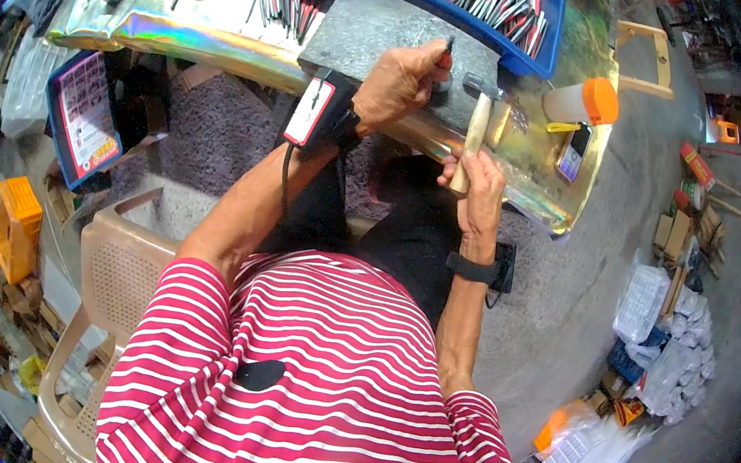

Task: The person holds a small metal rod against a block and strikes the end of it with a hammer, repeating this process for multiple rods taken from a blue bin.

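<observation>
Hammer (pixel 476 132) has pale wd hdl (pixel 474 142), grey metal head (pixel 484 86).

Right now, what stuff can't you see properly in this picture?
All in the head view:
- Dark-and-red piece in the left hand: mostly hidden by the fingers, so I can't tell its whole shape.
- Hammer: part of its handle is covered by the right hand.
- Blue bin: its far side is cut off by the top edge.
- Phone-like device: too small to make out its screen.
</observation>
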`<act>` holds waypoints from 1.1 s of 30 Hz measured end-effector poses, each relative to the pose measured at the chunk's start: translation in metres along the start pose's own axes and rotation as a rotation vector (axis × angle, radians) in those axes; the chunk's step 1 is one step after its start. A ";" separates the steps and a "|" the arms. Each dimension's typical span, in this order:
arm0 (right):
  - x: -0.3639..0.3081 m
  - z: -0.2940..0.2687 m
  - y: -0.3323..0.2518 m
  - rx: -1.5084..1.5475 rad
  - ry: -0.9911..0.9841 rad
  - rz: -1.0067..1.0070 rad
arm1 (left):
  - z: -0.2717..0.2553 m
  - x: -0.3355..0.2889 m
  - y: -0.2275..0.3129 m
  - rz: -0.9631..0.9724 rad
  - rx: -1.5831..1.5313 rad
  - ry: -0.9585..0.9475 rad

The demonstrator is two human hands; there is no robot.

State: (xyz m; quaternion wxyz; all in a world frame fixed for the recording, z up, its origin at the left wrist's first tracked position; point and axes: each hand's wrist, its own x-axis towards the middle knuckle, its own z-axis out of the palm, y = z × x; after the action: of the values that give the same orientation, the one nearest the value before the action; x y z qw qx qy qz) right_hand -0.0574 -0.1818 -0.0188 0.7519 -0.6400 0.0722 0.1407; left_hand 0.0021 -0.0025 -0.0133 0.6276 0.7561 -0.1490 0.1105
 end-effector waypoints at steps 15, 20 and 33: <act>0.000 0.001 -0.022 0.041 0.073 0.100 | 0.003 0.002 -0.001 0.230 0.261 0.024; -0.018 0.010 -0.057 -0.084 0.066 -0.103 | 0.002 0.002 -0.003 0.283 0.268 0.037; -0.036 0.023 -0.117 -1.239 0.073 -0.878 | 0.006 0.005 -0.006 0.291 0.314 -0.005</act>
State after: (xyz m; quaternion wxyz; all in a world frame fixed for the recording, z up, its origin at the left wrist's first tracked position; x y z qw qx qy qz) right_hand -0.0581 -0.1804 0.1060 0.2392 -0.9194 -0.2566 -0.1781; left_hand 0.0087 -0.0077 -0.0184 0.4792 0.8154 -0.2390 0.2199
